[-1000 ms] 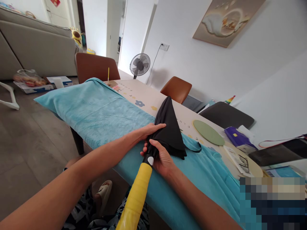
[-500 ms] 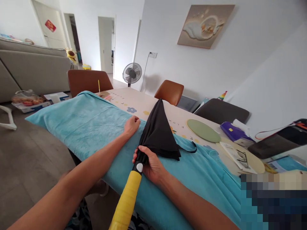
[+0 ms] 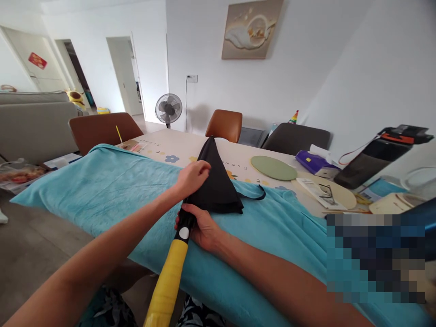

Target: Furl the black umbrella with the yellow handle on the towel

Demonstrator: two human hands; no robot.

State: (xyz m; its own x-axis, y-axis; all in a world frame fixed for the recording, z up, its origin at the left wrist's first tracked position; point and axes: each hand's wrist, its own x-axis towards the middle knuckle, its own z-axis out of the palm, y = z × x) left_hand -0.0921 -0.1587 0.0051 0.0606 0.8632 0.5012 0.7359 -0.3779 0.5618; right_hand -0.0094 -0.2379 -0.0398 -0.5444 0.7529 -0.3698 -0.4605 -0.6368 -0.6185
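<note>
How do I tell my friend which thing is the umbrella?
Find the table with the blue cloth along its near side. Over the cloth, the person's right hand grips the umbrella close to its white button. Unlike the flat green mat farther right, it has a black, pointed canopy and a long yellow handle.

White wall (image 3: 197, 32) is being lit softly; shadow (image 3: 198, 118) being cast beside electric fan (image 3: 168, 108); edges being stretched, lower right being pixelated.

There are two hands (image 3: 193, 178) (image 3: 206, 231) and one umbrella (image 3: 218, 190). Three chairs (image 3: 104, 131) (image 3: 224, 126) (image 3: 296, 143), one fan (image 3: 169, 108), one wall picture (image 3: 252, 30) and one green mat (image 3: 273, 168) show.
</note>
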